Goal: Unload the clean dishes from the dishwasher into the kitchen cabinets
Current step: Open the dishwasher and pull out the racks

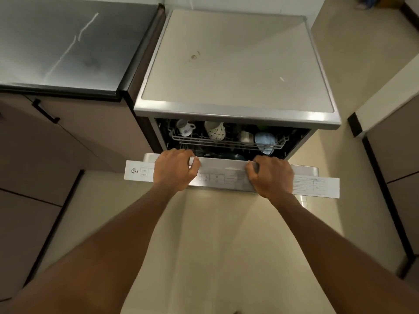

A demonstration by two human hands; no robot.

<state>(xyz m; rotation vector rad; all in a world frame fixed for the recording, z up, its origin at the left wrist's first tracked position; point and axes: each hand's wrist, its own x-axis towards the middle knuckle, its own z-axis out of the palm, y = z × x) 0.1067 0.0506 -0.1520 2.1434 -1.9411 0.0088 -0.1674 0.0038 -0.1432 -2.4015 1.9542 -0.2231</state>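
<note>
While the dishwasher door (226, 175) hangs ajar, left hand (175, 169) and right hand (271, 175) curl fingers over its top edge.

I see a silver-edged dishwasher (238, 64) with a pale beige-grey top. Its door (226, 175) is silver, with a white label strip (315, 185) printed in small grey tables. Inside, on a grey wire rack (226, 143), I see a white mug with blue flowers (186, 129), a cream mug with dark dots (215, 130), and a pale blue cup (264, 139). The counter (63, 46) beside it is brushed steel grey; the cabinets (68, 143) are taupe with a black handle (45, 111). The floor (215, 245) is cream.
</note>
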